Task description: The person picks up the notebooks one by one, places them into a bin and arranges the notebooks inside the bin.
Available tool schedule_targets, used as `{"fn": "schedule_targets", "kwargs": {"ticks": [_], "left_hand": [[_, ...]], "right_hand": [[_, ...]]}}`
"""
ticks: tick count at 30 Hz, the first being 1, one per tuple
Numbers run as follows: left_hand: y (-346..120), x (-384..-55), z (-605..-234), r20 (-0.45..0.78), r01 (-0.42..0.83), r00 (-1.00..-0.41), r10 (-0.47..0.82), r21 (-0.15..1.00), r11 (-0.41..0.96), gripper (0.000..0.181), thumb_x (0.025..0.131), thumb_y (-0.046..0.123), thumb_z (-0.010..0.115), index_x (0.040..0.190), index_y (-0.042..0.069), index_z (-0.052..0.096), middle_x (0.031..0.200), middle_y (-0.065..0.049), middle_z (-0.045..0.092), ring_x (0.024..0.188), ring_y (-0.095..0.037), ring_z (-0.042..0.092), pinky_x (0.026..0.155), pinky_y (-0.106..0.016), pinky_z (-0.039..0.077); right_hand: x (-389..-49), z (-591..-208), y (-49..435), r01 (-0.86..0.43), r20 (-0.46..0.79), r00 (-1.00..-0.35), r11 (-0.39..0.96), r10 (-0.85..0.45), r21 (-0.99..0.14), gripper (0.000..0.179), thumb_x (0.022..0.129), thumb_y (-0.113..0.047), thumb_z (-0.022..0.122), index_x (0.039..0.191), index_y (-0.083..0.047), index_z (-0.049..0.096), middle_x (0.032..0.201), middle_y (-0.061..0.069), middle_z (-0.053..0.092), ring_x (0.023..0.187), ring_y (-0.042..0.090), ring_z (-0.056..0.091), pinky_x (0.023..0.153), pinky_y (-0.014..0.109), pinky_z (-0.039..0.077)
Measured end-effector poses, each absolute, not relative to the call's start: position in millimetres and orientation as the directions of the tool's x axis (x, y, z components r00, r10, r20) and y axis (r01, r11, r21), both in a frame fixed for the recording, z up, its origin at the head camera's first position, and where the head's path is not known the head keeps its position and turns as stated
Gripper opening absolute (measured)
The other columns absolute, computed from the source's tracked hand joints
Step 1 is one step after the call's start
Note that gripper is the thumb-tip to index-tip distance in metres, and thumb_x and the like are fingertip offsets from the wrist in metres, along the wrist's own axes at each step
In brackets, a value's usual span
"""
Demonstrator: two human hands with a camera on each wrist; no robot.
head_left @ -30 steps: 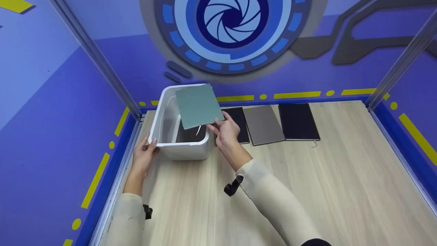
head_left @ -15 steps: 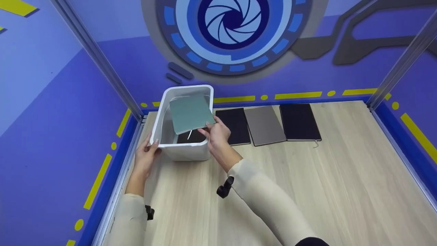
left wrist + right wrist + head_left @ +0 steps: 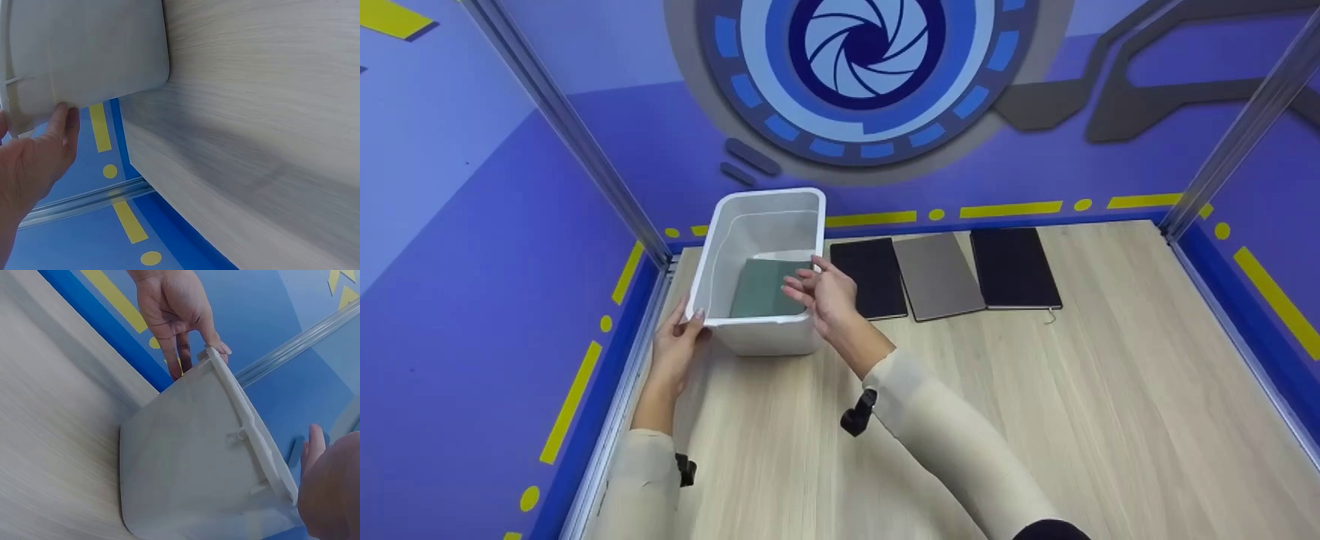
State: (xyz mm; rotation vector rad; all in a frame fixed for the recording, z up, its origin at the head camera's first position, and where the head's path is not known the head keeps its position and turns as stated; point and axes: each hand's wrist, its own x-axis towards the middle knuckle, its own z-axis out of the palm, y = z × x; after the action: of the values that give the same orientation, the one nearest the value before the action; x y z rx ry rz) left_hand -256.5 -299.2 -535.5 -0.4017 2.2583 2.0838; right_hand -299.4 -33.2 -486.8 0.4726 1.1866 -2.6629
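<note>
A white plastic bin [image 3: 761, 339] stands at the back left of the wooden tabletop. My left hand [image 3: 675, 349] grips its near left corner, thumb over the rim and fingers against the outside wall. In the left wrist view those fingertips lie against the bin wall [image 3: 90, 50]. Inside the bin lies a green notebook [image 3: 765, 289], low down. Over the right rim is my right hand [image 3: 831, 300], fingers loosely extended and holding nothing. The right wrist view has only part of that hand [image 3: 332, 486] beside the bin rim [image 3: 247, 419].
Right of the bin, a black notebook [image 3: 877, 279], a grey-brown notebook [image 3: 939, 274] and another black notebook [image 3: 1015, 268] with a ribbon lie in a row. A blue wall [image 3: 645, 135] closes off the back; metal posts [image 3: 577, 142] stand at the corners.
The green notebook has gone from my right hand, above the bin, down into it. The right hand has moved slightly left and let go. My left hand stays on the bin corner.
</note>
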Motion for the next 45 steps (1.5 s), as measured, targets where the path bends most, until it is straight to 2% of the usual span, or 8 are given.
{"fn": "schedule_targets", "kwargs": {"ticks": [6, 13, 21, 25, 29, 34, 39, 45], "left_hand": [[-301.2, -257.8, -536.3, -0.217, -0.229, -0.963, -0.160, 0.972, 0.059, 0.063, 0.115, 0.022, 0.048, 0.172, 0.024, 0.021, 0.174, -0.025, 0.024, 0.152, -0.033, 0.038, 0.130, -0.050, 0.037], [-300.2, -255.8, -535.4, -0.207, -0.217, -0.965, -0.162, 0.975, 0.043, 0.064, 0.114, 0.023, 0.049, 0.172, 0.024, 0.021, 0.174, -0.027, 0.023, 0.154, -0.035, 0.036, 0.130, -0.049, 0.036], [-298.9, -255.0, -535.8, -0.189, -0.202, -0.969, -0.161, 0.977, 0.067, 0.064, 0.114, 0.027, 0.049, 0.172, 0.025, 0.021, 0.174, -0.027, 0.025, 0.154, -0.036, 0.038, 0.128, -0.049, 0.038], [-299.0, -254.4, -535.4, -0.184, -0.195, -0.970, -0.158, 0.979, 0.055, 0.065, 0.114, 0.026, 0.049, 0.172, 0.023, 0.020, 0.175, -0.026, 0.022, 0.157, -0.036, 0.036, 0.128, -0.049, 0.037], [-297.9, -254.1, -535.2, -0.186, -0.197, -0.971, -0.153, 0.979, 0.061, 0.065, 0.115, 0.025, 0.049, 0.172, 0.021, 0.019, 0.174, -0.026, 0.024, 0.156, -0.036, 0.037, 0.128, -0.049, 0.037], [-299.0, -254.0, -535.3, -0.197, -0.208, -0.969, -0.151, 0.976, 0.060, 0.065, 0.115, 0.026, 0.048, 0.173, 0.022, 0.018, 0.174, -0.024, 0.024, 0.158, -0.034, 0.036, 0.130, -0.047, 0.036], [-299.8, -256.3, -536.2, -0.209, -0.219, -0.965, -0.161, 0.974, 0.052, 0.064, 0.115, 0.027, 0.048, 0.172, 0.025, 0.020, 0.175, -0.023, 0.024, 0.158, -0.033, 0.036, 0.130, -0.046, 0.037], [-299.9, -255.9, -535.8, -0.214, -0.221, -0.964, -0.158, 0.975, 0.028, 0.062, 0.115, 0.024, 0.048, 0.172, 0.026, 0.023, 0.177, -0.022, 0.019, 0.160, -0.033, 0.032, 0.132, -0.047, 0.035]], "right_hand": [[-299.3, -495.1, -25.6, 0.295, -0.362, -0.931, -0.667, -0.040, -0.684, 0.063, 0.099, 0.015, 0.041, 0.160, -0.002, 0.046, 0.131, 0.027, 0.061, 0.121, 0.039, 0.073, 0.094, 0.038, 0.067], [-302.1, -498.6, -17.6, 0.294, -0.359, -0.932, -0.660, -0.039, -0.692, 0.060, 0.102, 0.010, 0.047, 0.161, -0.002, 0.045, 0.120, 0.022, 0.065, 0.129, 0.043, 0.068, 0.093, 0.037, 0.067], [-303.9, -512.5, -1.9, 0.303, -0.360, -0.931, -0.664, -0.055, -0.684, 0.050, 0.102, 0.007, 0.055, 0.152, -0.001, 0.057, 0.113, 0.022, 0.069, 0.093, 0.025, 0.078, 0.086, 0.033, 0.069], [-303.0, -523.6, 12.3, 0.306, -0.370, -0.928, -0.654, -0.043, -0.692, 0.047, 0.102, 0.005, 0.051, 0.148, -0.003, 0.061, 0.116, 0.021, 0.069, 0.089, 0.023, 0.077, 0.091, 0.038, 0.068], [-301.4, -535.8, 35.8, 0.297, -0.370, -0.929, -0.604, -0.003, -0.739, 0.046, 0.103, 0.003, 0.046, 0.146, -0.005, 0.063, 0.114, 0.016, 0.071, 0.091, 0.022, 0.077, 0.094, 0.040, 0.068], [-302.8, -550.4, 73.5, 0.280, -0.375, -0.924, -0.547, 0.069, -0.789, 0.043, 0.105, 0.000, 0.048, 0.143, -0.006, 0.065, 0.110, 0.012, 0.073, 0.086, 0.018, 0.076, 0.077, 0.029, 0.069], [-306.3, -562.4, 117.9, 0.268, -0.396, -0.904, -0.509, 0.161, -0.818, 0.039, 0.105, -0.001, 0.049, 0.142, -0.003, 0.063, 0.093, 0.005, 0.074, 0.078, 0.014, 0.074, 0.068, 0.026, 0.067], [-303.8, -575.3, 173.5, 0.266, -0.398, -0.886, -0.442, 0.237, -0.857, 0.038, 0.106, -0.003, 0.052, 0.143, -0.002, 0.061, 0.079, -0.005, 0.074, 0.073, 0.009, 0.072, 0.071, 0.026, 0.066]]}}
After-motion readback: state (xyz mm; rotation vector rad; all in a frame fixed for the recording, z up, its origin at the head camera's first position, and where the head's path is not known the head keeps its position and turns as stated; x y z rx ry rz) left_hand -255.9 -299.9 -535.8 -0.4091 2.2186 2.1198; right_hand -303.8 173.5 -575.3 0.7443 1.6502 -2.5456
